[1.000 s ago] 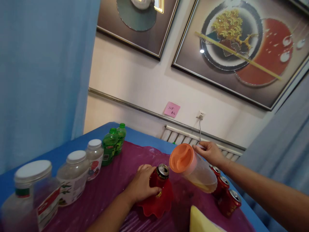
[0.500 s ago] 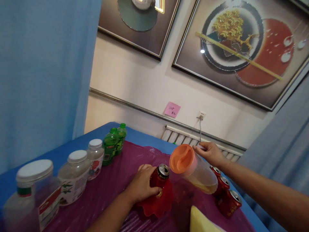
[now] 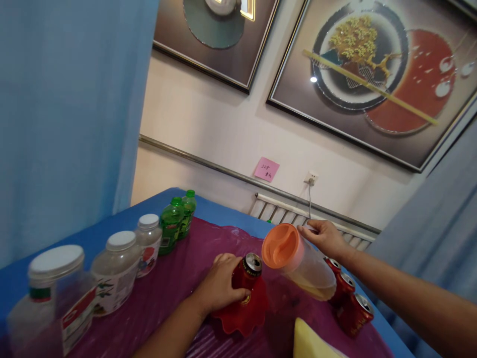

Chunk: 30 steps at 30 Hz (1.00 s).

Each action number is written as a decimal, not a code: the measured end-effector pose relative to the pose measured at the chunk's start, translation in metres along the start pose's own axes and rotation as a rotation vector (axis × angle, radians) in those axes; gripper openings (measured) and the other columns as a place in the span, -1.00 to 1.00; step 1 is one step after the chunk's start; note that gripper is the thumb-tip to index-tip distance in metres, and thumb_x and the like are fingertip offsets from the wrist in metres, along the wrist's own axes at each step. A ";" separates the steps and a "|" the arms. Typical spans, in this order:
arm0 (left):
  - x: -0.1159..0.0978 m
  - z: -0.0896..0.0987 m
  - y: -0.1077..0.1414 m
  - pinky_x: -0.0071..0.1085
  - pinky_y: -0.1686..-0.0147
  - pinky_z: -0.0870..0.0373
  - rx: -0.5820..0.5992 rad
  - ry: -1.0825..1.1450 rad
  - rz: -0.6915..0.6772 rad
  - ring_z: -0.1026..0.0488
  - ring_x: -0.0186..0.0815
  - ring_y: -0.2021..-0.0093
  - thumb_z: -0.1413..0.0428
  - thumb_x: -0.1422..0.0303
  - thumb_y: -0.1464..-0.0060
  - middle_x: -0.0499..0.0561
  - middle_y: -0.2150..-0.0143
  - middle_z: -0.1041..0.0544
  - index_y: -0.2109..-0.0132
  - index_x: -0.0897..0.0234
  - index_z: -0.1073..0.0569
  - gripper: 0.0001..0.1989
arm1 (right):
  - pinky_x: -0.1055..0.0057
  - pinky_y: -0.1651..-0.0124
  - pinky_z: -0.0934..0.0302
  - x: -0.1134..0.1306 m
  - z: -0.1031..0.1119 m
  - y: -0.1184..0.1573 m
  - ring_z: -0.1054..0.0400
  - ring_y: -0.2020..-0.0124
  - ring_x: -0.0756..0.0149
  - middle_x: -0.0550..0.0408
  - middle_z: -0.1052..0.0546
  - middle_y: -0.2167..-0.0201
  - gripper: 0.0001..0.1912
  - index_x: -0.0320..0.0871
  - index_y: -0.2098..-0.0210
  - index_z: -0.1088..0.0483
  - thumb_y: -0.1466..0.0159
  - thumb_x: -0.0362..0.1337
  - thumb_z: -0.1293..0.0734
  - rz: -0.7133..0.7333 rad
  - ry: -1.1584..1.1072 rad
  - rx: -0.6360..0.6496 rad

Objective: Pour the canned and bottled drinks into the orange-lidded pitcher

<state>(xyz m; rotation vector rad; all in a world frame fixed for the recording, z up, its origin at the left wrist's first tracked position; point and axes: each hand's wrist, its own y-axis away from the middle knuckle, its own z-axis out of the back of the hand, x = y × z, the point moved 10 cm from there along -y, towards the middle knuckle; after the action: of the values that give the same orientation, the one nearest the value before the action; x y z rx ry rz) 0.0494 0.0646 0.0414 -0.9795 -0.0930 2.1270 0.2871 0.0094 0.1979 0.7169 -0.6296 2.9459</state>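
My left hand (image 3: 222, 282) is wrapped round a red drink can (image 3: 249, 271) with an opened silver top. The can stands on a red scalloped mat (image 3: 242, 318). To its right, my right hand (image 3: 323, 237) grips the handle of a clear plastic pitcher (image 3: 311, 273), mostly hidden by the fingers. The pitcher is tilted left, its orange lid (image 3: 281, 246) close beside the can's top. Some yellowish liquid lies along its lower part. I cannot make out any stream between pitcher and can.
Several red cans (image 3: 354, 313) stand at the table's right side. On the left are lidded clear jars (image 3: 115, 276) and two green bottles (image 3: 172, 226). A yellow object (image 3: 313, 340) lies at the front. Purple plastic sheeting (image 3: 167, 303) covers the blue table (image 3: 149, 204).
Almost nothing differs. The whole view has shifted very slightly, while both hands, the can and the tilted pitcher keep their places.
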 end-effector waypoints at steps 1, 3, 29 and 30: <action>0.000 0.000 0.000 -0.17 -0.09 -0.24 0.001 0.000 0.000 -0.39 -0.03 0.00 -0.41 0.19 0.27 0.04 0.07 -0.52 0.04 0.19 -0.51 -0.43 | 0.45 0.55 0.24 0.000 0.000 0.000 0.14 0.57 0.47 0.28 0.02 0.63 -0.47 -0.05 0.60 0.03 -0.19 0.16 -0.25 0.002 -0.001 0.000; -0.001 0.000 0.000 -0.17 -0.09 -0.23 0.004 0.002 0.002 -0.39 -0.02 -0.01 -0.40 0.20 0.26 0.04 0.08 -0.52 0.04 0.18 -0.51 -0.44 | 0.45 0.55 0.24 -0.001 0.000 -0.001 0.14 0.57 0.47 0.28 0.01 0.64 -0.47 -0.05 0.60 0.03 -0.19 0.16 -0.25 0.003 -0.003 0.000; 0.000 0.000 0.000 -0.17 -0.08 -0.25 0.016 0.001 0.013 -0.39 -0.02 0.00 -0.40 0.19 0.28 0.04 0.07 -0.51 0.04 0.15 -0.50 -0.42 | 0.44 0.55 0.22 0.000 0.000 0.000 0.11 0.58 0.45 0.27 0.01 0.65 -0.46 -0.04 0.61 0.03 -0.18 0.17 -0.27 0.014 0.019 0.014; 0.000 -0.001 0.000 -0.17 -0.07 -0.25 0.017 -0.001 0.013 -0.39 -0.02 0.00 -0.40 0.18 0.28 0.04 0.07 -0.51 0.04 0.15 -0.50 -0.43 | 0.43 0.55 0.23 0.000 0.000 0.000 0.11 0.59 0.45 0.27 0.01 0.65 -0.46 -0.04 0.61 0.04 -0.18 0.16 -0.27 0.011 0.023 0.015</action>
<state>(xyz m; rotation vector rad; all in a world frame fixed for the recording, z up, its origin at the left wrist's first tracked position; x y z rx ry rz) 0.0499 0.0646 0.0407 -0.9716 -0.0687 2.1363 0.2873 0.0095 0.1975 0.6818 -0.6126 2.9674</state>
